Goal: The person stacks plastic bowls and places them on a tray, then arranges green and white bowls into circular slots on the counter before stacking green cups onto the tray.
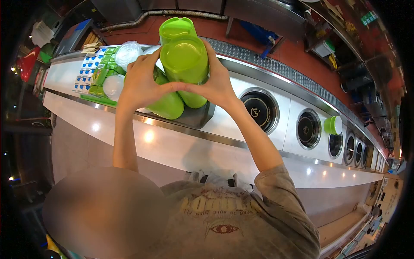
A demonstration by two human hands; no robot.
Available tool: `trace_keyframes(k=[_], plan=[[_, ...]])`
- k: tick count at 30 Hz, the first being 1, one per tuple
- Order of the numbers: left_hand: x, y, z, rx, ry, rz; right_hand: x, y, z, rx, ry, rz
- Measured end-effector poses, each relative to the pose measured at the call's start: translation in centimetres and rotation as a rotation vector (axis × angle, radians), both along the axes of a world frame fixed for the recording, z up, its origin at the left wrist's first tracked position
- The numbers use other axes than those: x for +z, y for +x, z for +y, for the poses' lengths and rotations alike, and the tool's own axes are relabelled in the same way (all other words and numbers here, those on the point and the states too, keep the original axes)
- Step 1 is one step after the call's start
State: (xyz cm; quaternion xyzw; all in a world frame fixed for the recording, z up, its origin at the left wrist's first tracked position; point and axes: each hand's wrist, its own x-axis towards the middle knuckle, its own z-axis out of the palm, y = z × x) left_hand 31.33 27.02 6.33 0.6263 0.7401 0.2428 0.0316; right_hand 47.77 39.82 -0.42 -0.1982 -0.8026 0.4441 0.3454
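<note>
A tall stack of green plastic cups (184,60) stands upright in front of me, with both my hands wrapped round it. My left hand (144,77) grips its left side, and my right hand (215,80) grips its right side. My two thumbs meet across the near face. Just behind it rises another green cup stack (177,26). Below my left hand, a further green cup stack (166,103) sits at the dark tray (202,121). The fingertips on the far side are hidden behind the cups.
Left of the cups are green packets (101,71), blue-and-white small packs (88,73) and clear plastic-wrapped round stacks (128,54). Round black cooktops (260,111) line the white counter to the right, with a green-and-white container (333,125) among them. A metal conveyor (276,67) runs behind.
</note>
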Motion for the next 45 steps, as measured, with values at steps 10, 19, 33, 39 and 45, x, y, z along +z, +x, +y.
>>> trace_keyframes(k=[10, 19, 33, 39, 45], plan=[[0.6, 7.9, -3.9, 0.271, 0.641, 0.102, -4.7, 12.8, -2.7, -0.346, -0.054, 0.135], [-15.8, 28.0, -1.9, -0.361, -0.124, -0.493, -15.1, 42.6, -7.9, -1.104, -0.582, 0.028], [-10.1, 60.6, 24.9, -0.554, -0.297, -0.577, -21.3, 55.7, -16.8, -1.062, -1.104, 0.354], [-18.2, 67.1, 35.5, -0.206, -0.500, 0.114, -22.0, 62.0, -18.5, -1.162, -1.158, 0.352], [-23.1, 67.1, 36.4, -0.164, -0.720, -1.116, -21.8, 66.6, -15.7, -1.195, -1.171, 0.416]])
